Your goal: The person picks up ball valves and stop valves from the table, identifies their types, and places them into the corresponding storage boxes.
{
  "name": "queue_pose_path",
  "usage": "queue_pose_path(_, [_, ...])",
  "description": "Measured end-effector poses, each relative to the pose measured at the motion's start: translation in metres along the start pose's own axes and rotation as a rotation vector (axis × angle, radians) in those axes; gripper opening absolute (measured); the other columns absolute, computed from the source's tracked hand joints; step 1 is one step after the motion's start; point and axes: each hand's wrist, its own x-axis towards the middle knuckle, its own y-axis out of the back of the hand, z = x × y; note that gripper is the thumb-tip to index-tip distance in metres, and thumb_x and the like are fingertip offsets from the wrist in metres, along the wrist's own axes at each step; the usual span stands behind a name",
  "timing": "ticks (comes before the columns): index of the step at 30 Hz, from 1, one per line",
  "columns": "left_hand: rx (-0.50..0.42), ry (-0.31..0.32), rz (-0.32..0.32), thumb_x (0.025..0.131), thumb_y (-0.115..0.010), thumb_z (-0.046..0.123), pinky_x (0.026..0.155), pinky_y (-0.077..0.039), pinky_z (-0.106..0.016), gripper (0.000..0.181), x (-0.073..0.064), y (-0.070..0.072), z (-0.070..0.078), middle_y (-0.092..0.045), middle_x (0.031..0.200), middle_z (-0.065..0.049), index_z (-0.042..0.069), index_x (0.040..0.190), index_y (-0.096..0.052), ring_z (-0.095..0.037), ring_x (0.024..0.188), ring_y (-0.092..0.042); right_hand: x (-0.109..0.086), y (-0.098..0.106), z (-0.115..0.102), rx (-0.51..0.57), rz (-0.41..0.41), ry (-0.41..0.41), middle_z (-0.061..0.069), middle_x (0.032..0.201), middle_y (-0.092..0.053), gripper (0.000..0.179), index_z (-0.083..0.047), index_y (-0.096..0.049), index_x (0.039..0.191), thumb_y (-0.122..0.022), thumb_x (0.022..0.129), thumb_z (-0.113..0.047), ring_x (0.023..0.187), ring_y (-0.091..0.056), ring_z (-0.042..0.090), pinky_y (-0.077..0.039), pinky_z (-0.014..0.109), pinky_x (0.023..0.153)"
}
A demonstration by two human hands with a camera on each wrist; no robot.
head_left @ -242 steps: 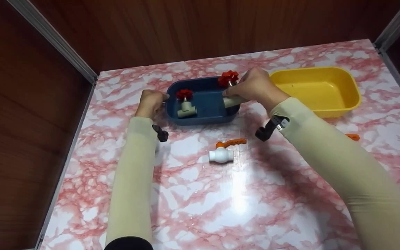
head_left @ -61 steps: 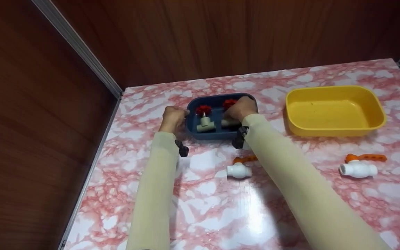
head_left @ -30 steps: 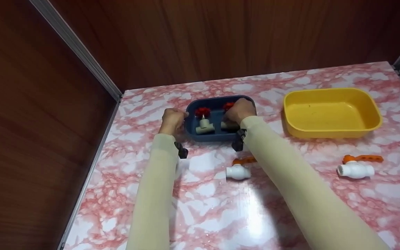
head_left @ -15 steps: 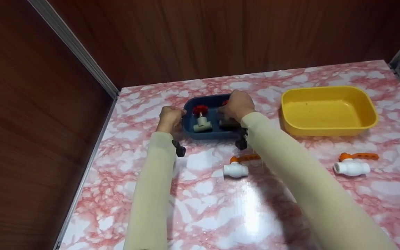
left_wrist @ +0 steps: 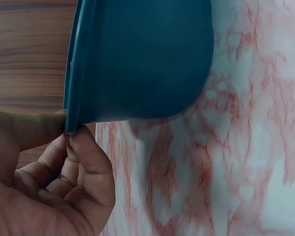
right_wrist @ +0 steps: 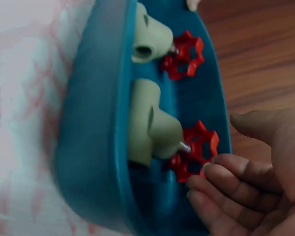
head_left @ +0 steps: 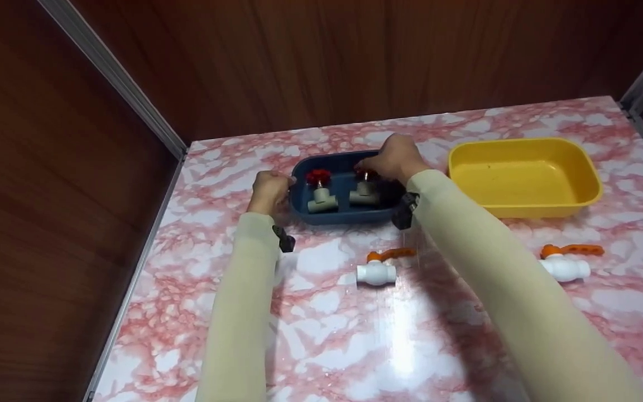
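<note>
Two grey-green stop valves with red handwheels lie side by side in a blue basin (head_left: 332, 216). My left hand (head_left: 269, 191) pinches the basin's left rim between thumb and fingers, plain in the left wrist view (left_wrist: 73, 128). Over the basin's right end is my right hand (head_left: 394, 159), its thumb apart from loosely bent fingers. In the right wrist view those fingers (right_wrist: 231, 187) are right beside the red handwheel of the right valve (right_wrist: 157, 120), and nothing is between thumb and fingers. The left valve (head_left: 321, 200) stands farther from that hand.
A yellow basin (head_left: 522, 211) stands to the right of the blue one. Nearer on the marbled table lie two white ball valves with orange levers, one in the middle (head_left: 376, 273) and another at right (head_left: 570, 270), partly behind my right sleeve. Wood panels rise behind and at left.
Eight seconds ago my right hand held the right valve above the basin's right end; it is now set down inside. My right hand has since let go and lifted slightly. The left keeps its rim grip.
</note>
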Motion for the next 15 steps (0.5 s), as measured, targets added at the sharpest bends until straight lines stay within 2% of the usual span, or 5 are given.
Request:
queue_pose_path(2, [0.005,-0.008,0.000,0.113,-0.068,0.011,0.069,-0.054,-0.031,0.010,-0.003,0.000,0.001,-0.066,0.088,-0.002,0.006,0.108,-0.076,-0.012,0.070,-0.059,-0.001,0.008,0.002,0.025,0.000,-0.022,0.014,0.122,-0.072,0.053,-0.002,-0.072,0.138,-0.081,0.108,-0.045,0.110,-0.073,0.029,-0.067,0.041,0.109])
queue_pose_path(4, [0.018,-0.021,0.004,0.113,-0.069,0.011,0.069,-0.054,-0.028,0.010,-0.004,-0.001,0.002,-0.070,0.096,-0.004,0.005,0.110,-0.077,-0.012,0.076,-0.063,-0.002,0.016,0.005,0.042,0.008,-0.032,0.014,0.125,-0.073,0.054,-0.001,-0.072,0.140,-0.080,0.109,-0.045,0.114,-0.076,0.030,-0.066,0.042,0.114])
queue_pose_path(7, [0.030,-0.034,0.012,0.112,-0.071,0.011,0.067,-0.053,-0.026,0.008,-0.003,-0.001,0.001,-0.071,0.101,-0.005,0.006,0.108,-0.077,-0.013,0.081,-0.065,-0.003,0.026,0.010,0.069,0.030,-0.041,0.013,0.123,-0.076,0.054,-0.001,-0.077,0.135,-0.081,0.109,-0.047,0.111,-0.080,0.027,-0.067,0.038,0.110])
queue_pose_path(11, [0.007,-0.031,0.013,0.111,-0.071,0.009,0.061,-0.049,-0.027,0.010,0.000,-0.001,-0.001,-0.066,0.090,-0.003,0.008,0.101,-0.073,-0.012,0.070,-0.059,-0.005,0.039,0.016,0.120,0.032,-0.069,0.012,0.127,-0.076,0.055,-0.003,-0.079,0.136,-0.082,0.107,-0.050,0.108,-0.078,0.024,-0.070,0.034,0.101])
queue_pose_path(15, [0.010,-0.021,0.009,0.112,-0.070,0.010,0.066,-0.050,-0.030,0.009,0.002,0.001,-0.002,-0.066,0.089,-0.002,0.006,0.105,-0.075,-0.010,0.064,-0.055,-0.008,0.051,0.024,0.153,0.025,-0.106,0.013,0.138,-0.074,0.059,-0.004,-0.075,0.140,-0.082,0.107,-0.053,0.112,-0.077,0.024,-0.070,0.032,0.097])
